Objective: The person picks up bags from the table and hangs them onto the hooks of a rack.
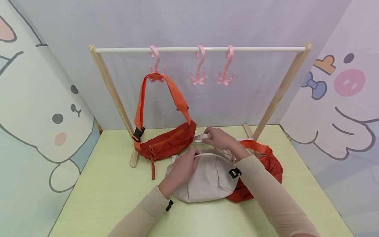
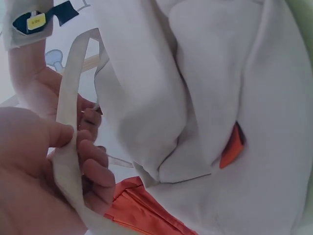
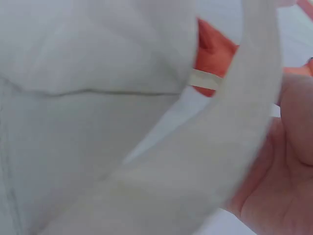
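A white fabric bag with black buckles lies on the table in the head view. My left hand grips its white strap, thumb on one side and curled fingers on the other in the left wrist view. Farther back, my right hand pinches another part of the strap above the bag. In the right wrist view the strap crosses blurred in front of the right hand, hiding some fingers. A red waist bag hangs by its orange strap from a pink hook, just behind my hands.
A second red bag lies at the right, partly under the white bag and my right sleeve. The rack's white bar bears two more pink hooks, one in the middle and another beside it. Wooden legs support the bar.
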`<state>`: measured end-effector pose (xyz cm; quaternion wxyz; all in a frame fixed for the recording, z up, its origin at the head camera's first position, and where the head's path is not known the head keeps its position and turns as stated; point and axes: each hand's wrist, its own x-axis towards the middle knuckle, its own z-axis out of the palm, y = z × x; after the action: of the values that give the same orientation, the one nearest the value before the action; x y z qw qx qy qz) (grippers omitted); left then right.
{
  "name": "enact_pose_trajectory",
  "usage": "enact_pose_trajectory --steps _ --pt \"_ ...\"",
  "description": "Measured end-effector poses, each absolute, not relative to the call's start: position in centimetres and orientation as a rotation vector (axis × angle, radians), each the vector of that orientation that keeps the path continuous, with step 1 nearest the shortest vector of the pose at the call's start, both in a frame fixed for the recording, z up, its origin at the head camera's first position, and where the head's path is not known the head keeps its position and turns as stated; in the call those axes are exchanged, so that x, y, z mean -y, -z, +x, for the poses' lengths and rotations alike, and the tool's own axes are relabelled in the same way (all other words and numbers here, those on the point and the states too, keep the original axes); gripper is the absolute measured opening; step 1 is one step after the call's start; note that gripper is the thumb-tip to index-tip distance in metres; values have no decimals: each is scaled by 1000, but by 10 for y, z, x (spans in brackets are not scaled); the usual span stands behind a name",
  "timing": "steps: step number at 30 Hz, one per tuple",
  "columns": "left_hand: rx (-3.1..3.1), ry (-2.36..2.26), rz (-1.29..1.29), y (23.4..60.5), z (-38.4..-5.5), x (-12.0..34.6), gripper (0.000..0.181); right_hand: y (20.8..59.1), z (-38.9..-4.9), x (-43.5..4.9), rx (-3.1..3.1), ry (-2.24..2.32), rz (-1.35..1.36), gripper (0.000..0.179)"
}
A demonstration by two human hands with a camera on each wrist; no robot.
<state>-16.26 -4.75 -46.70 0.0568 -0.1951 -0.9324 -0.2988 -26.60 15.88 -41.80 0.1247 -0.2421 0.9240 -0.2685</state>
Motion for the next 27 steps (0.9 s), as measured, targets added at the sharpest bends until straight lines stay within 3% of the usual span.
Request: enact_pose_trajectory --steps 10,27 --pt "2526 931 -618 466 -172 42 20 400 -239 -157 -2595 919 -779 17" --pt "2590 1229 -610 471 -194 41 27 403 -224 -153 -2566 924 -887 21"
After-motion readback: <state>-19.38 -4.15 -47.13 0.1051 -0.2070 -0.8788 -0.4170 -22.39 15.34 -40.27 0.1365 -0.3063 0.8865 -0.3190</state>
